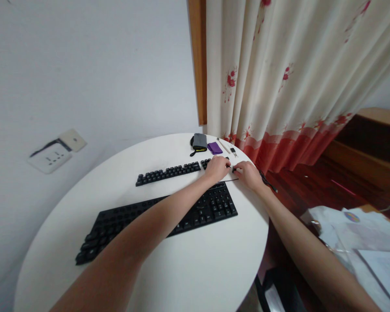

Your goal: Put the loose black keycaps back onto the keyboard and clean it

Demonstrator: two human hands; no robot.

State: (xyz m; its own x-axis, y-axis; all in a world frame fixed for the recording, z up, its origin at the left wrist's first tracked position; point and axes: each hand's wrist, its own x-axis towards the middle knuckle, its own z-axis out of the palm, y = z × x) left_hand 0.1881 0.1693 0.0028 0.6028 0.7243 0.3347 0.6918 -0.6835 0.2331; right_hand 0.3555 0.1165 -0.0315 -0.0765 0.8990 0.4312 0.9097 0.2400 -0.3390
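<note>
My left hand point(217, 168) reaches over the keyboard to the right end of a row of loose black keycaps point(169, 173). Its fingers are closed at a small black keycap, partly hidden by them. Close beside it, my right hand point(248, 173) pinches another small black keycap point(234, 169) between thumb and fingertips. Under my left forearm lies a black keyboard point(214, 208), tilted across the white table point(201, 268). Its number pad has keys in place, while part of its upper left looks bare of them. A thin cable runs from its top edge below my hands.
Behind my hands lie a grey pouch point(199, 141), a purple cloth point(215, 148), a thin pale stick-like tool point(223, 145) and a small black-and-white tool point(234, 152). A black cable point(268, 182) hangs at the right table edge. Curtain point(279, 86) and wall stand behind.
</note>
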